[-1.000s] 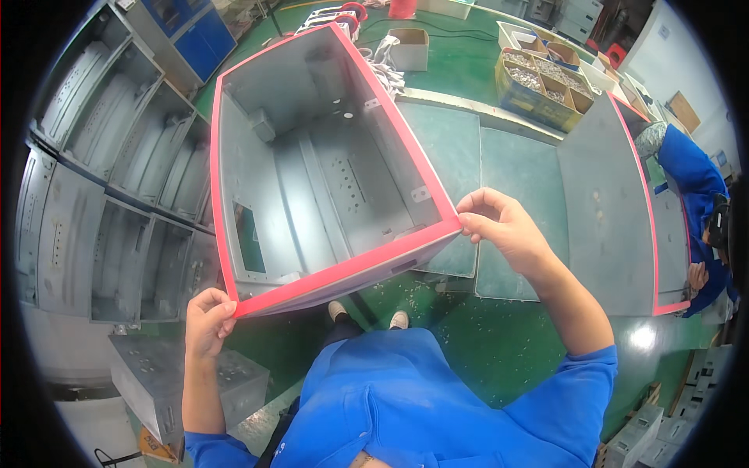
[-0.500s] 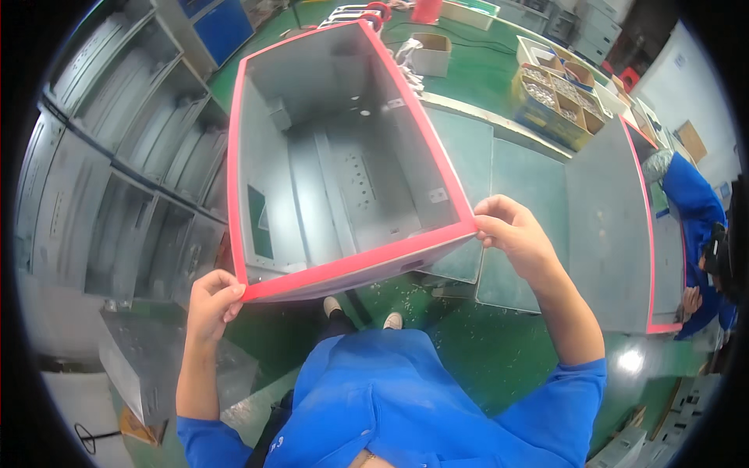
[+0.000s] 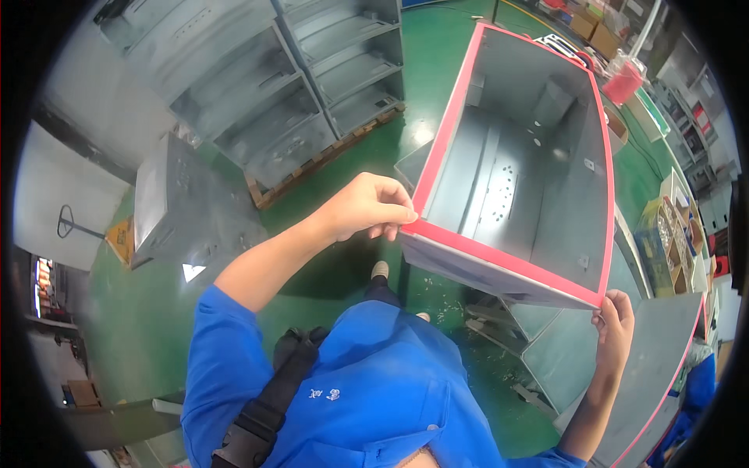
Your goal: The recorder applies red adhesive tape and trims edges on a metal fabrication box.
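Observation:
A large grey sheet-metal cabinet (image 3: 573, 187) stands in front of me, its open side up. Red strip (image 3: 507, 259) runs all around its rim. My left hand (image 3: 363, 210) is closed at the near left corner, with thumb and fingers pinching the strip there. At the near right corner my right hand (image 3: 614, 331) is closed too, thumb and fingertips on the strip's corner. Inside the cabinet are a row of small holes and a raised rib. My fingers hide the exact ends of the strip.
Grey metal cabinets (image 3: 289, 117) are stacked on a wooden pallet (image 3: 328, 156) at the upper left. A grey metal box (image 3: 195, 203) stands at left. To the right are a divided parts box (image 3: 663, 242), another red-edged cabinet (image 3: 655, 382) and a co-worker's blue sleeve (image 3: 702, 378).
The view has swung left, so the cabinet now appears farther right and more of the stacked cabinets shows. Both hands stay at the same corners of the red rim.

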Demonstrator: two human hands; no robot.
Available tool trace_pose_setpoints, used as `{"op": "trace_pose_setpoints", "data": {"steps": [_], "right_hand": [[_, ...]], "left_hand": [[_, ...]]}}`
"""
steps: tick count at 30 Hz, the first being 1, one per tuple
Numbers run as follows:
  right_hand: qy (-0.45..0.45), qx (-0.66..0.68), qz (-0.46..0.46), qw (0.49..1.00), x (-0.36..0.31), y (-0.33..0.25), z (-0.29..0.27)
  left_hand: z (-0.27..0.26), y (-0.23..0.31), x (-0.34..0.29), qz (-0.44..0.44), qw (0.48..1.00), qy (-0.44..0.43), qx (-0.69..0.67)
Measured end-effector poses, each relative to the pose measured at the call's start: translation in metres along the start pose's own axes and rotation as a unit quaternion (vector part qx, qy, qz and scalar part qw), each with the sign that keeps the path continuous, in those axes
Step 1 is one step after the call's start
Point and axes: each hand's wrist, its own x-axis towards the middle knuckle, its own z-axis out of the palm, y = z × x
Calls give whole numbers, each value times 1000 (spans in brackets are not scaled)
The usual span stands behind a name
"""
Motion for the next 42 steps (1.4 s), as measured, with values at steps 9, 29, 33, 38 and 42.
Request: {"op": "trace_pose_setpoints", "data": {"steps": [9,29,33,38,42], "right_hand": [[15,-77,-50,996,-2,1,2],[24,-86,-47,995,-2,0,3],[27,-89,-41,995,-2,0,4],[18,-85,-39,995,-1,3,-3],[18,-84,-37,996,0,7,-2]], "left_hand": [[-1,1,-2,34,997,-25,63],[2,-4,-6,85,994,-8,66],[2,-9,-6,112,992,-6,63],[3,-9,-5,117,990,1,79],[5,-21,-6,156,985,17,71]]}}
